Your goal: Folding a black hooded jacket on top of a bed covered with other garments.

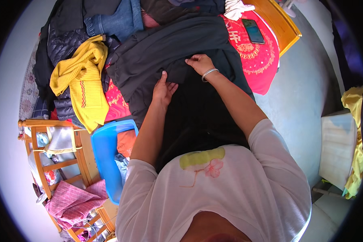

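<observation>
A large black garment (165, 44) is spread over the bed in front of me and hangs toward my body. My right hand (201, 65), with a silver bangle at the wrist, pinches a fold of it between thumb and fingers. Just left of that, my left hand (164, 90) has the cloth's edge between its raised thumb and curled fingers. Part of the cloth in its grip is hidden. A yellow ribbed sweater (82, 80) lies to the left, beside a dark quilted jacket (66, 50).
Blue jeans (119, 20) and other dark clothes are heaped at the back. A phone (253, 31) rests on red patterned bedding (266, 60) near a wooden bed end (288, 26). At lower left stand a blue bin (105, 161) with clothes and a wooden chair (64, 164).
</observation>
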`<state>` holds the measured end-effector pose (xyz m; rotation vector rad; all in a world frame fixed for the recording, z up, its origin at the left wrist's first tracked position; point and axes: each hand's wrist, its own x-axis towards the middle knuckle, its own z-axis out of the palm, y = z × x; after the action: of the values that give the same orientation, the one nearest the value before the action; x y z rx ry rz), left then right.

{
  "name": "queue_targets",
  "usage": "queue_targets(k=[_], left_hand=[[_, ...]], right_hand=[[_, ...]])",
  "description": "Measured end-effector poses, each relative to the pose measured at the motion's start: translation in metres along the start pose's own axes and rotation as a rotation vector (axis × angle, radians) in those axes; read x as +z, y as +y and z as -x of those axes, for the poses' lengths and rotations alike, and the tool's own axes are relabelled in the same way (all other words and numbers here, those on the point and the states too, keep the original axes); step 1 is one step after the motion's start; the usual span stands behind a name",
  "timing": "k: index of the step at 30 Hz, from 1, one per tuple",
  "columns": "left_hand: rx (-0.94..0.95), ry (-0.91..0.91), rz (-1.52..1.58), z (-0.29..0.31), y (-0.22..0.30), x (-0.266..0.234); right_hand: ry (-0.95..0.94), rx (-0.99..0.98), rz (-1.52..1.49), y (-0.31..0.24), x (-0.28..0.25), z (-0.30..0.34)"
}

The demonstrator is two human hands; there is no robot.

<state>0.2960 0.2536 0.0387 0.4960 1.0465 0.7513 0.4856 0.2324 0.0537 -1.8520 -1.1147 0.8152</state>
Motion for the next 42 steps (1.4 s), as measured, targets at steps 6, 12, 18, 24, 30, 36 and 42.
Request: queue_targets(k=[6, 12, 18, 24, 30, 36, 42], left_hand=[[0.098, 0.055, 0.069, -0.002, -0.009, -0.001], [0.123, -0.054, 0.216, -0.004, -0.015, -0.001], [0.128, -0.065, 0.219, -0.007, -0.019, -0.009], [0.145, -0.002, 0.089, -0.006, -0.005, -0.015], [0.08, 0.109, 0.164, -0.004, 0.0, -0.007], [0.116, 0.102, 0.382, -0.011, -0.001, -0.009], [0.053, 0.053, -0.082, 0.035, 0.016, -0.035]], right_hand=[[0.025, 0.252, -0.652, 0.013, 0.008, 0.01], [-0.003, 0.319, -0.935, 0.027, 0.013, 0.011], [-0.001, 0.252, -0.953, 0.03, 0.016, 0.013], [0.016, 0.293, -0.806, 0.014, 0.011, 0.012], [0.019, 0.258, -0.615, 0.014, 0.01, 0.011], [0.027, 0.23, -0.748, 0.029, 0.018, 0.008], [0.051, -0.031, -0.236, 0.02, -0.003, 0.024]])
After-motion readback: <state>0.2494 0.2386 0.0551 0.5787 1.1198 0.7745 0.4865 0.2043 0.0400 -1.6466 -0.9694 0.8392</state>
